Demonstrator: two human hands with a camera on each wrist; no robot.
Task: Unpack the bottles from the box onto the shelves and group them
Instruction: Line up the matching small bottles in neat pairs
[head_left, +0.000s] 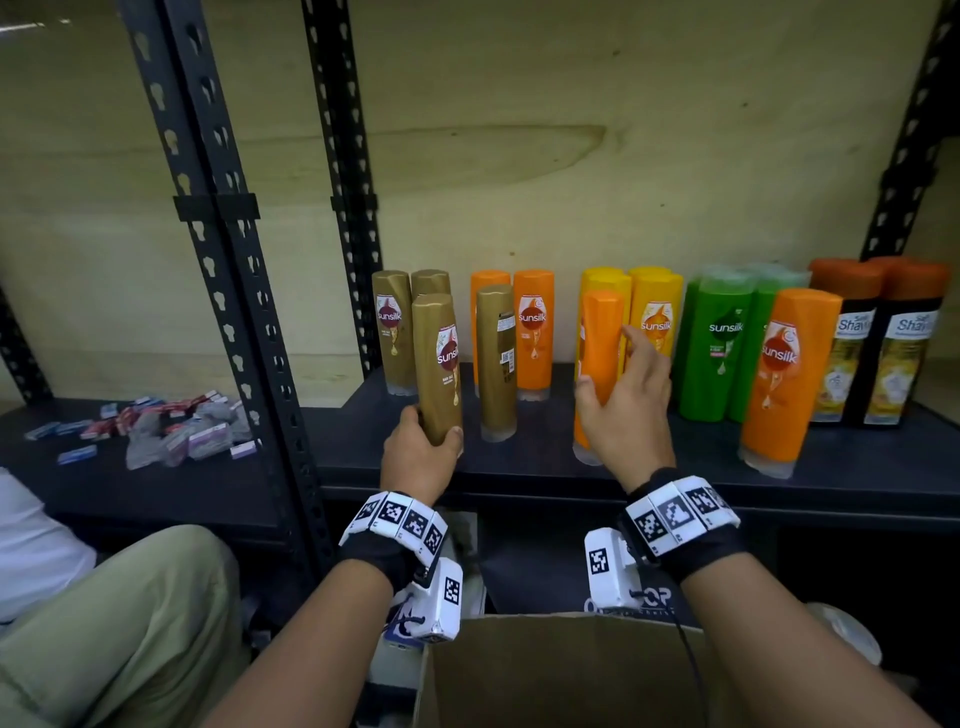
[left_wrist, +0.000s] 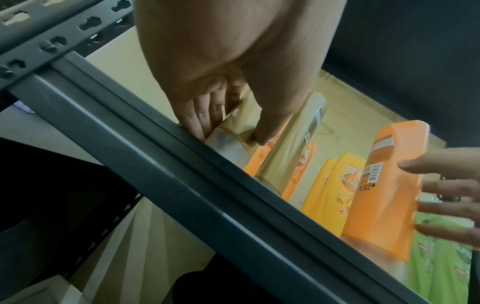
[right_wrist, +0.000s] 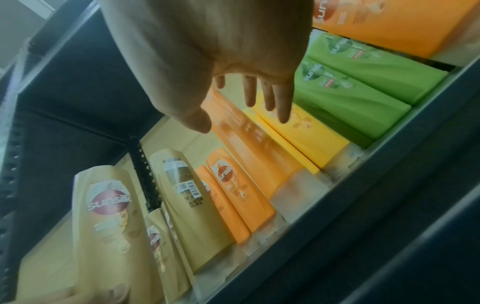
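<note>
1. A dark shelf (head_left: 519, 467) is seen from above; it serves as the landmark, and bottles stand on it cap-down in colour groups.
2. A gold bottle (head_left: 439, 364) is held at the shelf's front edge by the left hand (head_left: 421, 454); the grip is closed round its lower end, thumb on one side and fingers on the other.
3. Two gold bottles (head_left: 395, 332) stand behind it towards the shelf's back, and a fourth gold bottle (head_left: 496, 358) stands to its right with its back label showing.
4. An orange bottle (head_left: 597, 358) stands near the shelf's front, tilted slightly. The right hand (head_left: 626, 410) is spread beside it, its grip open, fingers straight; whether they touch the bottle cannot be told.
5. Further right along the shelf are yellow bottles (head_left: 657, 317), green bottles (head_left: 719, 348), another orange bottle (head_left: 784, 379) and dark bottles (head_left: 893, 353).
6. A cardboard box (head_left: 561, 675) is seen below the shelf's front edge.
</note>
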